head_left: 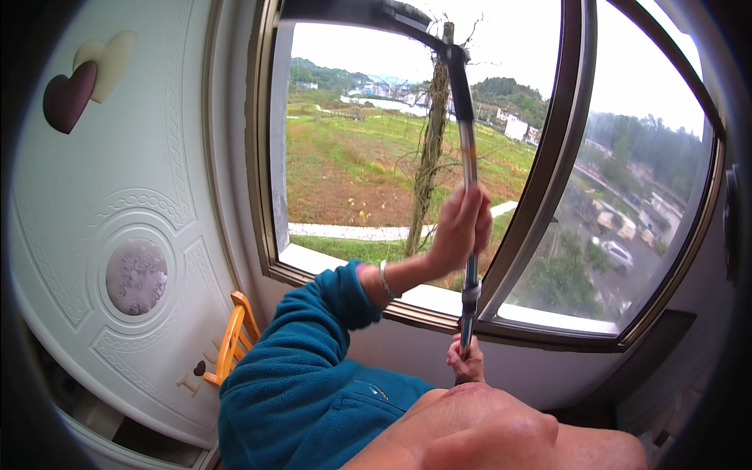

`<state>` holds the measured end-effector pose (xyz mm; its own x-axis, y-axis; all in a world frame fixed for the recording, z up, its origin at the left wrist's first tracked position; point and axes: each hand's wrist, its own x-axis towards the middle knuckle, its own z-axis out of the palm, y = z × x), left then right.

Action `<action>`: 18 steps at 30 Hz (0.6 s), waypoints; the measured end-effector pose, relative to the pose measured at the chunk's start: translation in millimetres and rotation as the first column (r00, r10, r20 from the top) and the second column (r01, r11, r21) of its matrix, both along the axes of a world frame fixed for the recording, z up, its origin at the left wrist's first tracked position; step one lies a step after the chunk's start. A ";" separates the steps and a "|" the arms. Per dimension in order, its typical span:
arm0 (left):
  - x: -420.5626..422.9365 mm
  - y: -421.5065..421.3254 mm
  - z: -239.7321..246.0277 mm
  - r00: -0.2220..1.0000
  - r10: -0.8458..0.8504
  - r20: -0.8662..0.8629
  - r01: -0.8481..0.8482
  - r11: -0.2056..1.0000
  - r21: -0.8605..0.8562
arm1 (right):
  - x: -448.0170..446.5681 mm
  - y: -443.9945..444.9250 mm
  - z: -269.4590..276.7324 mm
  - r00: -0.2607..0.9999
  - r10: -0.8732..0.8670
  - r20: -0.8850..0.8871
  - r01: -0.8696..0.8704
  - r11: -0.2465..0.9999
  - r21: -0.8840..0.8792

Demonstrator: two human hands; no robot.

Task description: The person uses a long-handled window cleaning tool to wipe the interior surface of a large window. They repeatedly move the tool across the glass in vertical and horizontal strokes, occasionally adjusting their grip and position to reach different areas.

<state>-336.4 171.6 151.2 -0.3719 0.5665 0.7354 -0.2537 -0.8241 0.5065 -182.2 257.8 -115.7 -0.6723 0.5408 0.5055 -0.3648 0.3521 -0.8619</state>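
A telescopic metal pole (pixel 469 158) stands nearly upright before the sliding window. My left hand (pixel 461 230), in a teal fleece sleeve with a bracelet at the wrist, is closed around the pole's middle, above its locking collar (pixel 470 292). Lower down, my right hand (pixel 467 359) grips the pole near its lower visible part; the right arm is mostly hidden. At the top, a black angled joint (pixel 456 56) links the pole to a dark, wide cleaning head (pixel 352 13), which is blurred and partly cut off by the picture's upper edge. Whether the head touches the glass cannot be told.
The brown window frame (pixel 573 147) divides the view; a bare trunk and field lie outside. A pale panelled door (pixel 144 194) with heart decorations is at left, beside a wooden chair (pixel 234 341). The white sill (pixel 305 258) runs below the window.
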 end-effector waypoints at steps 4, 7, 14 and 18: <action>-32.2 -18.4 94.5 0.974 -0.144 -0.174 0.162 0.982 0.095 | 7.0 11.8 -47.6 0.973 -0.067 0.221 0.026 0.983 0.183; -49.2 -32.2 154.6 0.902 -0.276 -0.331 0.311 0.949 0.058 | -4.0 12.9 -66.3 0.973 -0.097 0.208 0.048 0.973 0.227; -71.2 -49.7 256.5 0.915 -0.088 -0.393 0.185 0.959 0.217 | -61.3 -47.3 -6.9 0.991 -0.011 -0.137 0.008 1.000 -0.027; -105.1 -70.0 250.4 0.525 0.564 -0.638 -0.542 0.799 0.260 | -92.8 -37.7 134.8 0.855 -0.322 -0.406 0.476 0.796 0.373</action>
